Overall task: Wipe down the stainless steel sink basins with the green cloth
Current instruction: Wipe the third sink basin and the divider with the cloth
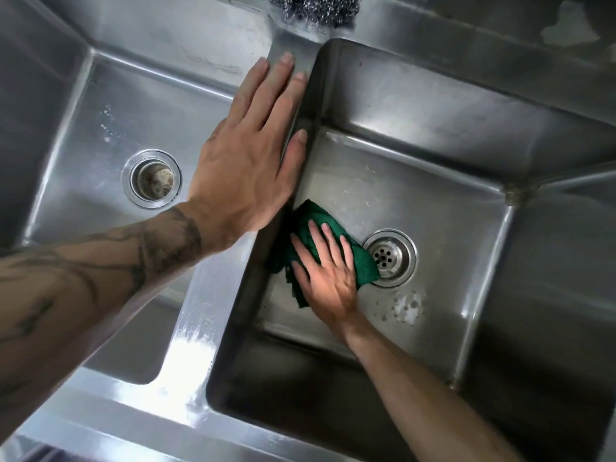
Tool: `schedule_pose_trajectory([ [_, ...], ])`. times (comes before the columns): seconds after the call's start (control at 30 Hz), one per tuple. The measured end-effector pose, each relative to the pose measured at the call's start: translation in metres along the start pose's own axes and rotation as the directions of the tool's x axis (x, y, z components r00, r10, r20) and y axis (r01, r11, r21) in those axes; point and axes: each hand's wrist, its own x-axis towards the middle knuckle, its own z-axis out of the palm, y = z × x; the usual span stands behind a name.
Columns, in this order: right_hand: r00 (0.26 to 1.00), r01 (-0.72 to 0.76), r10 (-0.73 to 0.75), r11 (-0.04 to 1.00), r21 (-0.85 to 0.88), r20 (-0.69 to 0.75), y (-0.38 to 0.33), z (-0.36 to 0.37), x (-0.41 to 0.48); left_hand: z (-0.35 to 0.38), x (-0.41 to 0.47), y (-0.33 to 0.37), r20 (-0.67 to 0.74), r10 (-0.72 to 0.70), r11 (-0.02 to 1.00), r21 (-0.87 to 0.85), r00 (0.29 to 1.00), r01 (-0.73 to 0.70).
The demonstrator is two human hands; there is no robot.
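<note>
You are mid-wipe on the floor of the right basin (416, 201). Your right hand (328, 278) presses the green cloth (301, 216) flat with fingers straight and slightly spread, at 9 o'clock of the drain (390, 256). Your left hand (246, 168) braces on the divider (196, 328), fingers straight and close together. Next, I judge, sweep toward the droplets at 5 o'clock; the left basin (100, 145) probably remains.

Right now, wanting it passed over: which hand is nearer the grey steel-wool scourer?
Left. The left hand lies flat on the steel divider, just short of the grey steel-wool scourer; the right hand presses the green cloth in the right basin.
</note>
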Motion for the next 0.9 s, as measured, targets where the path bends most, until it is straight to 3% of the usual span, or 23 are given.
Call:
schedule_pose_trajectory([
  [0.13,0.956,0.249,-0.241,0.968,-0.03,0.165,0.04,-0.02,-0.06,0.001,-0.001,-0.001,-0.004,-0.01,1.0,-0.029,1.0,0.01],
  [0.37,0.966,0.222,-0.224,0.975,0.029,0.129,-0.001,-0.001,-0.024,0.001,-0.002,0.0,0.003,-0.008,0.999,-0.032,1.0,0.008],
  [0.57,0.894,0.391,-0.381,0.921,0.007,0.235,0.05,-0.019,-0.055,-0.002,-0.006,0.003,-0.052,-0.025,0.999,-0.043,0.998,0.023],
  [0.67,0.919,0.321,-0.322,0.946,0.044,0.226,0.039,-0.016,-0.055,-0.003,-0.045,0.006,-0.067,-0.074,0.995,-0.073,0.995,0.069],
  [0.77,0.902,0.362,-0.361,0.931,0.04,0.238,0.011,-0.007,-0.038,-0.002,-0.102,0.006,-0.021,-0.036,0.999,-0.04,0.999,0.035],
  [0.9,0.873,0.405,-0.4,0.913,0.041,0.279,0.018,-0.011,-0.042,0.001,-0.112,0.013,0.008,-0.104,0.995,0.006,0.995,0.104],
])
